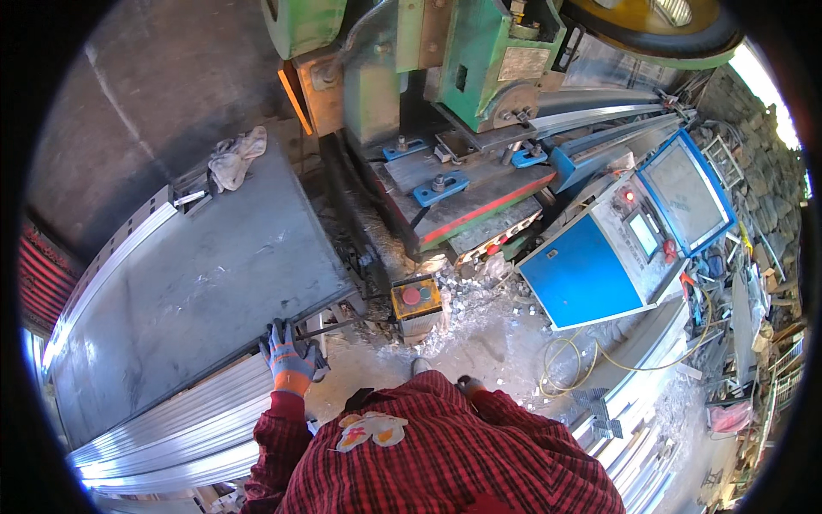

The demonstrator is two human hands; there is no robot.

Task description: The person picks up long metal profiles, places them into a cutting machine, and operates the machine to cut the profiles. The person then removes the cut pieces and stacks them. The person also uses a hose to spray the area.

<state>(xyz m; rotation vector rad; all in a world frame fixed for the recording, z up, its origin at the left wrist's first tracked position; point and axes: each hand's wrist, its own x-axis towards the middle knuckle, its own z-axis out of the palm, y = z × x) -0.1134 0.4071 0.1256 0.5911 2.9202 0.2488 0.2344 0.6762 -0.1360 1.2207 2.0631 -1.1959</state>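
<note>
My left hand (288, 355), in a blue and orange work glove, reaches out from a red plaid sleeve. Its fingers curl over the near edge of a grey steel table (197, 283), close to the table's right corner. Just below the hand lies a stack of long silver metal channels (171, 428). My right hand is hidden below my plaid-shirted body. The toes of my shoes (445, 375) show on the dusty floor.
A yellow pedal box with a red button (415, 301) stands on the floor right of the table. Behind it rises a green press machine (445, 68). A blue control cabinet (591, 274), a yellow cable (582, 360) and metal chips (479, 300) lie right. A rag (233, 158) sits on the table's far corner.
</note>
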